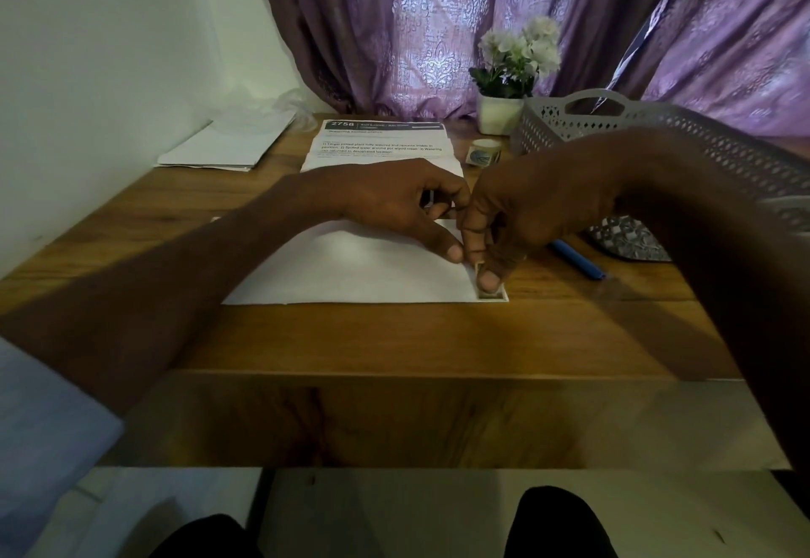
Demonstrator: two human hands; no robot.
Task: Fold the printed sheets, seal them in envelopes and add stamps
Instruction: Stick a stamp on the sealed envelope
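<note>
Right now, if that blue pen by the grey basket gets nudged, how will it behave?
The blue cylindrical pen looks round and smooth, so it would probably roll across the flat wooden desk. It looks slim, likely light and stiff. The grey perforated basket might stop it.

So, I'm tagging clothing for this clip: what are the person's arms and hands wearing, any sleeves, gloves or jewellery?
Both forearms are bare up to the frame edge: no sleeves show on them. The left hand and right hand have no gloves, and no rings, watch or bracelets are visible. The fingers have short, plain nails. A pale blue cloth at lower left may be clothing, but that can't be told.
</note>
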